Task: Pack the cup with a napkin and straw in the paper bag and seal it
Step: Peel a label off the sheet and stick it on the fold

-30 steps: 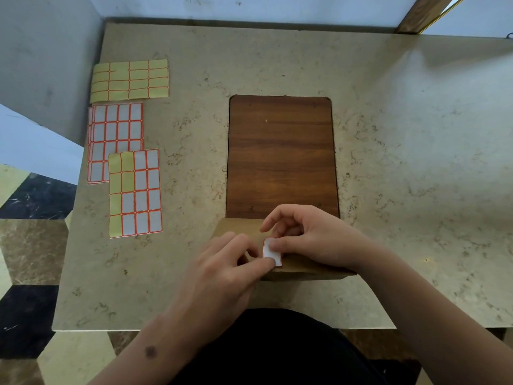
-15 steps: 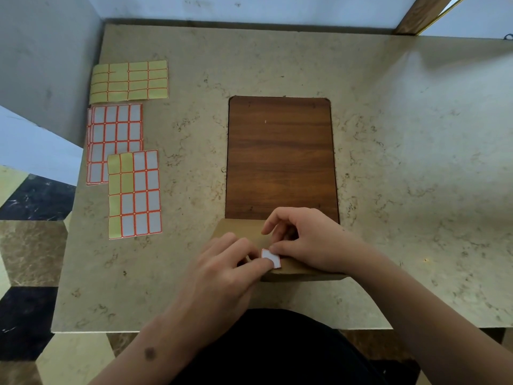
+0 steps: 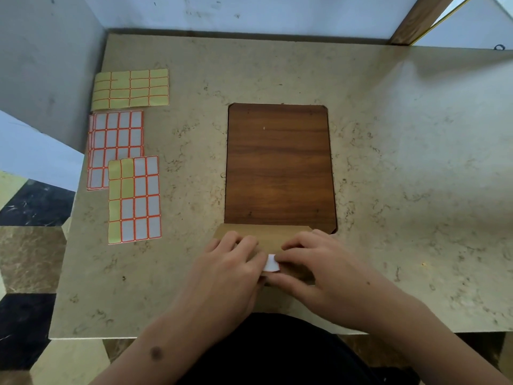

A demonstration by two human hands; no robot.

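The brown paper bag (image 3: 263, 235) stands at the table's near edge, seen from above, its top folded over. A small white sticker (image 3: 270, 263) lies on the fold between my hands. My left hand (image 3: 230, 270) grips the left part of the folded top, fingers curled over it and thumb beside the sticker. My right hand (image 3: 327, 270) lies across the right part, index fingertip on the sticker's right edge and thumb under it, pinching sticker and fold together. Cup, napkin and straw are out of sight.
A dark wooden board (image 3: 279, 162) lies flat just behind the bag. Three label sheets lie at the left: a yellow one (image 3: 130, 88), a red-bordered white one (image 3: 116, 140) and a partly used one (image 3: 136, 200). Walls border the table (image 3: 402, 176) at the back and left.
The sticker has gone from held upright in my right fingers to lying on the bag's fold. My left fingers have moved up onto the bag top, and my right hand has flattened.
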